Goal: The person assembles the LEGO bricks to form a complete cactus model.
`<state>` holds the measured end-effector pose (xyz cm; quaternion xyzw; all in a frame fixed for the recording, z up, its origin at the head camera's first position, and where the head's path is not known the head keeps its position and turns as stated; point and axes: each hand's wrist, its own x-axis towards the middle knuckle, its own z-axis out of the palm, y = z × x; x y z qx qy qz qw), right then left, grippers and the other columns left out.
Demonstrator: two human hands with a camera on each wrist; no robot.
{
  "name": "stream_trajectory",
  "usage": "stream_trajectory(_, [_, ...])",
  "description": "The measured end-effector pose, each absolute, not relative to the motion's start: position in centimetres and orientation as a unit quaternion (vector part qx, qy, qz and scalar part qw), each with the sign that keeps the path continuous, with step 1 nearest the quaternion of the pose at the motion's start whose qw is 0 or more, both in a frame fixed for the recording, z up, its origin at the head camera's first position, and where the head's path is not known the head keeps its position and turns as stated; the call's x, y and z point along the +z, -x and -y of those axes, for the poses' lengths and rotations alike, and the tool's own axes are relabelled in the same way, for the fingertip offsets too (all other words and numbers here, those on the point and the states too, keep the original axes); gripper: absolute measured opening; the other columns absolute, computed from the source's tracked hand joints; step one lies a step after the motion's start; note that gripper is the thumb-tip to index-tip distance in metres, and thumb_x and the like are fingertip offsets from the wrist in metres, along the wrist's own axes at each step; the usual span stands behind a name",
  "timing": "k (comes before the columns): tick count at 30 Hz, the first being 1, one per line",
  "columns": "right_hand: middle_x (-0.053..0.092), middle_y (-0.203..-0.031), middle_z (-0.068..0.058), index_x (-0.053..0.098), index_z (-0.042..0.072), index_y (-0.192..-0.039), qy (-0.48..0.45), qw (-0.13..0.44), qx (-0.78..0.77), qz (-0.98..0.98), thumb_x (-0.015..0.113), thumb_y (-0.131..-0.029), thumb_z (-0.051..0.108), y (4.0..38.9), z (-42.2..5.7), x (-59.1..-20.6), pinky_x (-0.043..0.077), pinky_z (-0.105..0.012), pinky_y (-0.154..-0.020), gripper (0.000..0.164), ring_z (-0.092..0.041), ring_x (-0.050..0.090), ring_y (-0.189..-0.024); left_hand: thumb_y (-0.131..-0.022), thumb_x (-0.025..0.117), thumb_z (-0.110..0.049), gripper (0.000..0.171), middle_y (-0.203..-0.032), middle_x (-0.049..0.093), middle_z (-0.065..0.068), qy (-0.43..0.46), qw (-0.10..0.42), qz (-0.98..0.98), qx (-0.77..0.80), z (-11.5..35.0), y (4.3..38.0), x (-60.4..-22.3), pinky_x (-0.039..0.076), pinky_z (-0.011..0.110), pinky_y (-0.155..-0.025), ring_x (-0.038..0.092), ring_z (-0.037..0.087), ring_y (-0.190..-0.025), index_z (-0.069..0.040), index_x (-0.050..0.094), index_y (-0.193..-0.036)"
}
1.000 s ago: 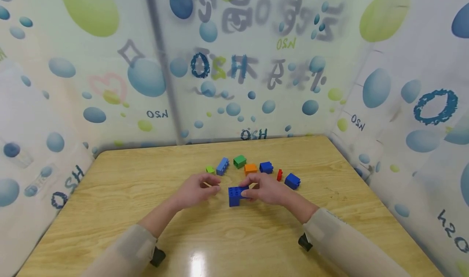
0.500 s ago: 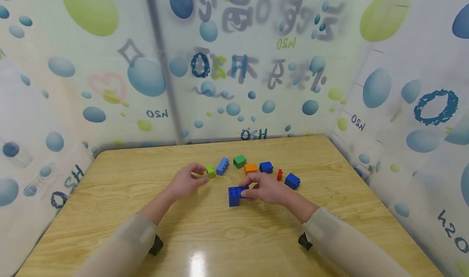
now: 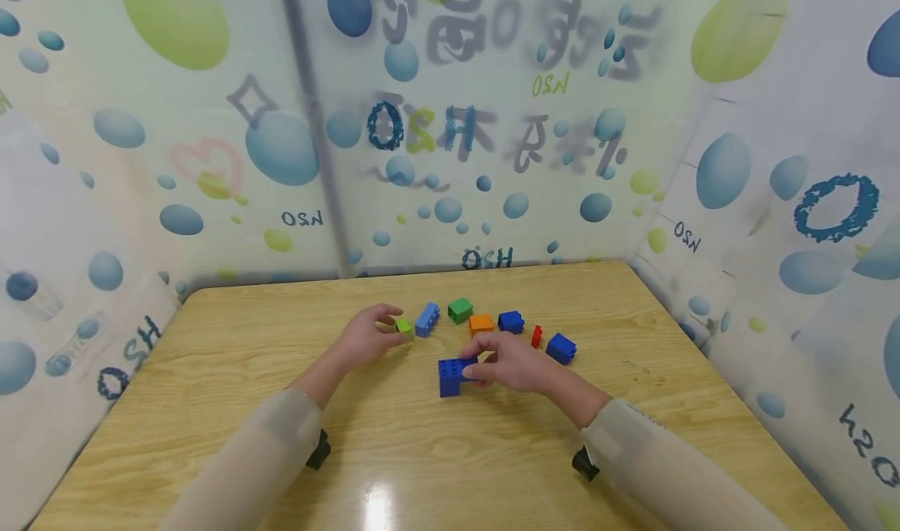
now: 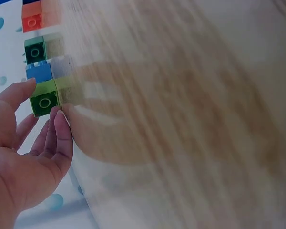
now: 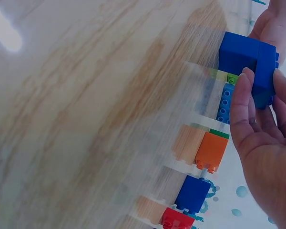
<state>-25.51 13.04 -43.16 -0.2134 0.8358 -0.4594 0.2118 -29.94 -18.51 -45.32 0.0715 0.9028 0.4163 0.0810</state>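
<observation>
My left hand [image 3: 366, 337] reaches around a small lime green brick [image 3: 404, 329] on the table. In the left wrist view its digits lie on opposite sides of the green brick [image 4: 44, 100], apparently touching it. My right hand [image 3: 513, 361] pinches the right end of a blue toy-brick assembly [image 3: 449, 378] between thumb and fingers. One blue block stands below the left part of that assembly, and a studded blue piece on top overhangs to the right. In the right wrist view the fingers hold this overhanging blue piece [image 5: 264, 71].
Behind the hands lie a light blue brick [image 3: 426, 319], a green brick [image 3: 460, 309], an orange brick [image 3: 481, 325], a dark blue brick [image 3: 511, 321], a red brick [image 3: 537, 336] and another blue brick [image 3: 561, 348]. A patterned curtain [image 3: 436, 234] borders the wooden table [image 3: 450, 468].
My left hand has moved left and away from beside the blue assembly, then to the lime green brick, with its digits now around it. The right hand keeps its place.
</observation>
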Motion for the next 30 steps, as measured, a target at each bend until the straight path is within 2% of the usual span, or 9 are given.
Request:
stream_trajectory(10, [0.07, -0.125, -0.008, 0.072, 0.008, -0.126, 0.217, 0.217, -0.459, -0.834, 0.077, -0.105, 0.02, 25.5, -13.2, -43.0, 0.069, -0.039, -0.087, 0.024, -0.022, 0.078, -0.093, -0.106, 0.074, -0.021, 0.042, -0.133, 0.07, 0.017, -0.084, 0.064, -0.906, 0.409, 18.3, 29.8, -45.4, 0.064, 0.041, -0.095, 0.071, 0.033, -0.12, -0.006, 0.067, -0.145])
stream_trajectory(14, [0.07, -0.124, -0.008, 0.072, 0.008, -0.126, 0.215, 0.218, -0.46, -0.834, 0.077, -0.105, 0.019, 25.4, -13.1, -42.9, 0.069, -0.037, -0.087, 0.024, -0.021, 0.078, -0.092, -0.106, 0.074, -0.021, 0.042, -0.133, 0.071, 0.019, -0.085, 0.057, -0.905, 0.412, 18.5, 29.4, -45.4, 0.064, 0.043, -0.096, 0.071, 0.036, -0.121, -0.003, 0.066, -0.143])
stream_trajectory(22, [0.07, -0.123, -0.006, 0.072, 0.01, -0.125, 0.21, 0.219, -0.458, -0.836, 0.078, -0.104, 0.02, 25.4, -13.0, -42.9, 0.069, -0.037, -0.086, 0.023, -0.021, 0.078, -0.091, -0.106, 0.073, -0.022, 0.046, -0.139, 0.067, 0.022, -0.068, 0.061, -0.873, 0.479, 19.8, 28.1, -45.2, 0.067, 0.037, -0.084, 0.073, 0.035, -0.12, -0.002, 0.062, -0.147])
stream_trajectory(30, [0.07, -0.122, -0.007, 0.072, 0.01, -0.124, 0.208, 0.219, -0.458, -0.836, 0.077, -0.104, 0.019, 25.4, -12.9, -42.8, 0.068, -0.036, -0.087, 0.022, -0.02, 0.078, -0.091, -0.104, 0.075, -0.016, 0.042, -0.135, 0.066, 0.021, -0.068, 0.065, -0.846, 0.524, 20.1, 26.4, -44.2, 0.066, 0.034, -0.09, 0.072, 0.029, -0.117, 0.001, 0.06, -0.14])
